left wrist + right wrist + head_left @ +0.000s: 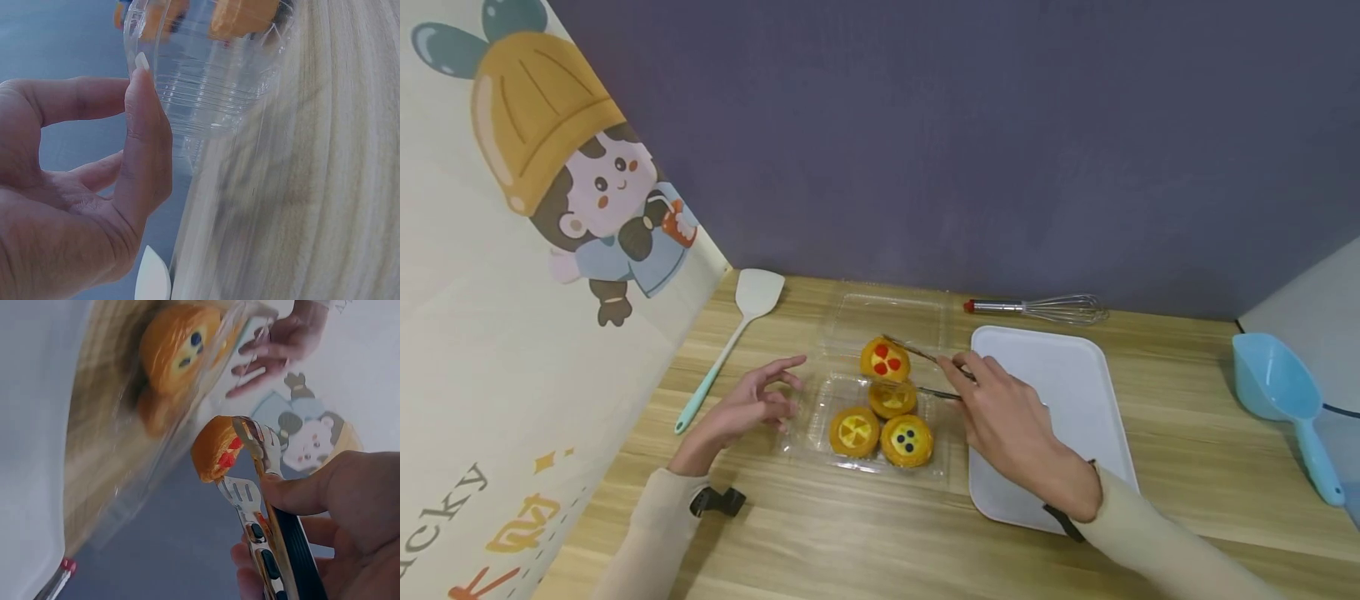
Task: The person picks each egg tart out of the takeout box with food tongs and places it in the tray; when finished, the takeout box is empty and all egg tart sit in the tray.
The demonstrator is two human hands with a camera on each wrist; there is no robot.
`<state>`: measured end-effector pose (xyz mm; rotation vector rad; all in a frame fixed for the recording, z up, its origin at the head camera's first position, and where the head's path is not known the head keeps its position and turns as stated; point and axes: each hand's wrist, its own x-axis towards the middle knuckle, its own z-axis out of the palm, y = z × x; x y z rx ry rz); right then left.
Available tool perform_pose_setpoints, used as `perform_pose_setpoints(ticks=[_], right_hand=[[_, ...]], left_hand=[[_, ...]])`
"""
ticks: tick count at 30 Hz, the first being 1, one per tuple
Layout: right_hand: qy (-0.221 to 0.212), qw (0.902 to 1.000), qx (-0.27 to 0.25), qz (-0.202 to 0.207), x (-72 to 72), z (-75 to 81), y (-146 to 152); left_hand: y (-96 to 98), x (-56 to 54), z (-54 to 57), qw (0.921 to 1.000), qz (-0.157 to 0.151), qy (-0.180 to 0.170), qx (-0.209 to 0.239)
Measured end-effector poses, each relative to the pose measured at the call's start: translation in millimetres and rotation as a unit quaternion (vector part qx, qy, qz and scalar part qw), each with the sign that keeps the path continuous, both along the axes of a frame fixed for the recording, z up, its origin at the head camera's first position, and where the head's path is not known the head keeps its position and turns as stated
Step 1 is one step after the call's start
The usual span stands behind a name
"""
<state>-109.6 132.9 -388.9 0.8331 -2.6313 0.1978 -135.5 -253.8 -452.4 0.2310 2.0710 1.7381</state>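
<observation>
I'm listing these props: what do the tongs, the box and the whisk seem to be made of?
Tongs: probably polished metal, judging by the bright glints on the slotted tips; the dark handle parts could be plastic.
Box: likely thin, glossy plastic, as it is see-through with ribbed, shining walls.
Whisk: apparently shiny metal wires and handle; its red end may be plastic.

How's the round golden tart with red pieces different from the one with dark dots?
The round golden red-topped tart has three red pieces; the round golden dark-dotted tart has three dark dots. The red-topped tart is pinched in dark-handled metal tongs; the dark-dotted tart sits in a clear plastic box. Both have golden crusts and yellow middles.
</observation>
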Motion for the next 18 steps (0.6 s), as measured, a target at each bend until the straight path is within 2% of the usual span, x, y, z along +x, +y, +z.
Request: perform_pose_setpoints(ticks=[11,18], right_hand=[[0.022,0.9985,-0.024,-0.044,-11.2,6.1,56.8],[0.031,0.997,-0.016,-0.069,-23.6,-6.9,95.8]], left_hand=[[-2.0,-0.4,-2.9,1.0,-0.001,0.005,0.0],[-1.4,-1.2,-4.0,1.0,-0.002,0.007,0.001]])
